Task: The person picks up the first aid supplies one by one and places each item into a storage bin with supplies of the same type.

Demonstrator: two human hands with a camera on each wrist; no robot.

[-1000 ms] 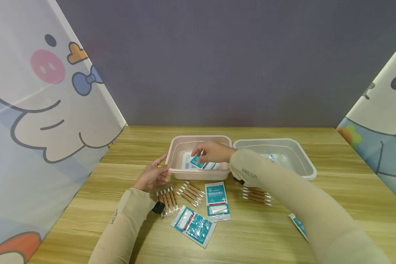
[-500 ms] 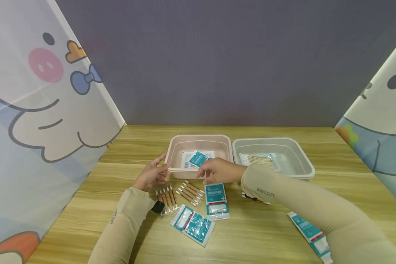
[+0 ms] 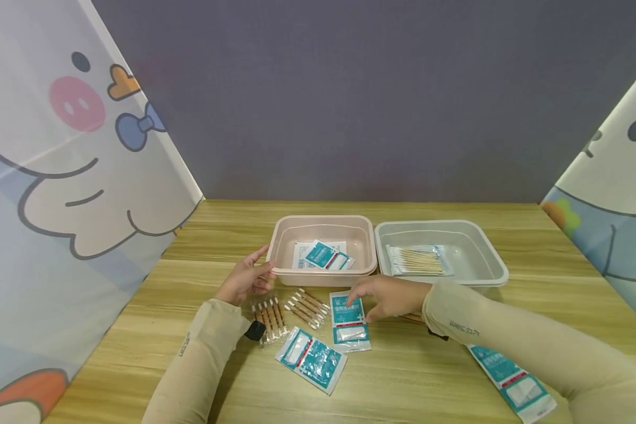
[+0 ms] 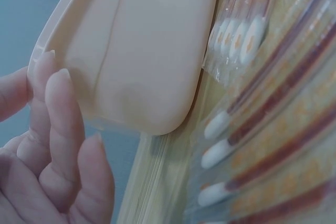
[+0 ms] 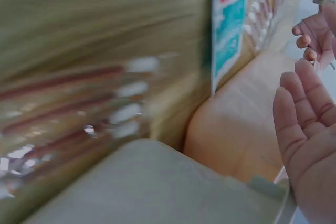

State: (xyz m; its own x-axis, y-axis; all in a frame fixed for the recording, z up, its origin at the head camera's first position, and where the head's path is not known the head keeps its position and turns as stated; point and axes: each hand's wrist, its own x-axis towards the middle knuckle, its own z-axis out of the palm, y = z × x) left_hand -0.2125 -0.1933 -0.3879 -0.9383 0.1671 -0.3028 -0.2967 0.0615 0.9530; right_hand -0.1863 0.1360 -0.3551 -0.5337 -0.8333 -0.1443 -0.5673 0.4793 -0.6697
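My left hand (image 3: 246, 278) pinches the left front corner of a pink plastic basin (image 3: 323, 280); in the left wrist view its fingers (image 4: 65, 111) lie along the outer wall. Inside that basin are a teal-and-white dressing packet (image 3: 323, 254) and a white printed packet (image 3: 300, 254). My right hand (image 3: 394, 296) holds nothing, its fingers spread and slightly bent over the upper part of another teal dressing packet (image 3: 350, 335) in front of the basin. Packs of brown-stemmed iodine swabs (image 3: 307, 307) lie left of that packet, and one more is mostly hidden under my right wrist.
A grey basin (image 3: 471, 259) stands right beside the pink one, with a pack of wooden cotton swabs (image 3: 418, 260) in it. Further teal packets lie at the front: one packet (image 3: 312, 360) centre, another packet (image 3: 514, 380) partly under my right forearm. A grey wall (image 3: 371, 118) rises behind the table.
My right hand has left the inside of the pink basin, moving right and toward me over the teal packet. A dressing packet is left inside. The left hand keeps its place.
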